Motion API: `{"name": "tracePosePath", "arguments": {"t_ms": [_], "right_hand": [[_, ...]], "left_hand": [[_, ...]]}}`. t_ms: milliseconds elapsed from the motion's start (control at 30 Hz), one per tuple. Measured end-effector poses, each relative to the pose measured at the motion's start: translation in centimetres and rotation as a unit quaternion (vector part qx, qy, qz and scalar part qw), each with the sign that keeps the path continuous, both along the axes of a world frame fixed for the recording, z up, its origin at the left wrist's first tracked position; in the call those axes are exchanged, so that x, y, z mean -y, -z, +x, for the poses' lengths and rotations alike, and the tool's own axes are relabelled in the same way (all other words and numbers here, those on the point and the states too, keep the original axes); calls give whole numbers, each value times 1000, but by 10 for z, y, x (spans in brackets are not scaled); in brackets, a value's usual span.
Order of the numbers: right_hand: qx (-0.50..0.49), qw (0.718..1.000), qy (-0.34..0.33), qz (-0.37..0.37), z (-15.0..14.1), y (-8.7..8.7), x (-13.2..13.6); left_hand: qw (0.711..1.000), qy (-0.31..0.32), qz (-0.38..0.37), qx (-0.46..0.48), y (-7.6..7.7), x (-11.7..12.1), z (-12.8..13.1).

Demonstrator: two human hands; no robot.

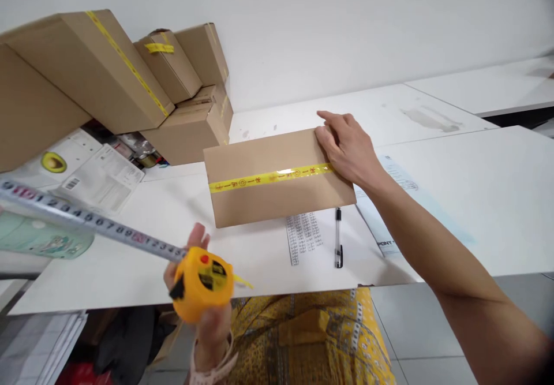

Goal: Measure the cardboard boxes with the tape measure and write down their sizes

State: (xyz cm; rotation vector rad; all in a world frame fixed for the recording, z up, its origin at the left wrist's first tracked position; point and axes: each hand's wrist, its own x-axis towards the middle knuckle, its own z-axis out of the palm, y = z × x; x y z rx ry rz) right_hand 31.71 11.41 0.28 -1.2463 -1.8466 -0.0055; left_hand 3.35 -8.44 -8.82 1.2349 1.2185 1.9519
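A yellow tape measure (202, 286) is in my left hand (212, 321), its metal blade (93, 220) pulled out a long way toward the left edge. My fingers and thumb close around its case. On the white table stands a cardboard box (264, 160) with yellow printed tape (270, 178) along its middle. My right hand (344, 142) grips the box at its right end, the index finger reaching past the far edge. Just in front of the box lie a black-capped pen (338, 238) and a sheet with rows of small print (303, 238).
Several cardboard boxes (186, 131) are stacked at the back left against the wall. Flat printed packaging (104, 177) and a green patterned container (47, 235) lie at left. A pale blue sheet (415, 206) lies under my right forearm. The table's front edge borders my lap.
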Motion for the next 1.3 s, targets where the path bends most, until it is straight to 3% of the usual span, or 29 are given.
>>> {"name": "tracePosePath", "arguments": {"t_ms": [33,133,233,333,433,567,700,800,867,933,1033,1100,1167,1300], "right_hand": [[-17,1000,5,-6,3,3,8],[-42,998,8,-48,9,5,35],[-54,995,20,-85,9,3,57],[-96,993,29,-56,2,9,65],[-145,989,33,-22,-9,33,57],[-155,986,45,-36,-21,74,45],[-140,990,34,-9,-26,94,42],[-181,983,19,10,-26,98,43],[-237,971,41,15,-22,99,44],[-300,951,75,14,-13,98,43],[-367,928,52,-39,11,92,40],[-377,919,-19,-113,27,85,39],[-377,906,-84,-171,39,79,41],[-406,880,-145,-200,44,76,49]], "left_hand": [[997,-21,49,47,-11,-11,-5],[989,32,-2,145,-31,-33,-11],[981,58,-46,177,-35,-45,-13],[985,65,-6,160,-36,-66,-16],[988,75,8,136,-33,-99,-22],[986,97,-47,126,-17,-133,-30],[992,83,-56,71,-8,-135,-32],[998,18,46,-36,-29,-122,-32],[989,39,74,-120,-52,-109,-32],[968,133,26,-212,-73,-94,-31],[885,278,-61,-370,-86,-71,-19],[823,335,-94,-448,-80,-60,-8],[782,364,-121,-491,-68,-54,3],[749,384,-148,-519,-52,-52,12]]}}
